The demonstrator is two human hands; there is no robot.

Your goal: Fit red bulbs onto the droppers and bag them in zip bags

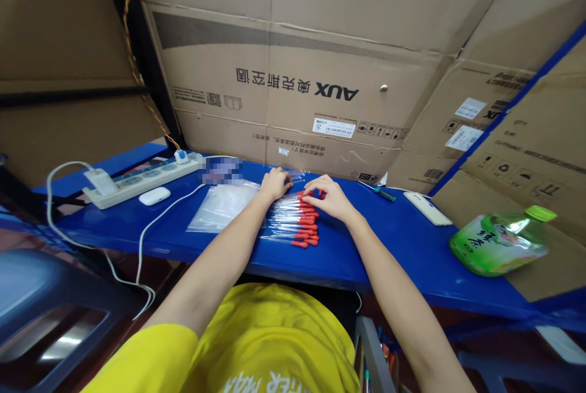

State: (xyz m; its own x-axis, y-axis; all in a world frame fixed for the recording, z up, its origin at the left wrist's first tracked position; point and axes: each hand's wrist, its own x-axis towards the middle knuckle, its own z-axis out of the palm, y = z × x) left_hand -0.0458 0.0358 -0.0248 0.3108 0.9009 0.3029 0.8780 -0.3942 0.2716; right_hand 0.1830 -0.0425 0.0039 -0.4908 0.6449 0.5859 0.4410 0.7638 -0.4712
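Note:
A row of clear droppers with red bulbs lies side by side on the blue table. My left hand rests at the far left end of the row, fingers curled over the clear tips. My right hand lies on the red bulb ends at the far side, fingers bent and pressing on them. Whether either hand actually grips a dropper is hard to make out. Clear plastic bags lie just left of the row, beside my left forearm.
A white power strip with a charger and cables sits at the left, with a white earbud case near it. A green bottle lies on its side at the right, past a white phone. Cardboard walls close off the back.

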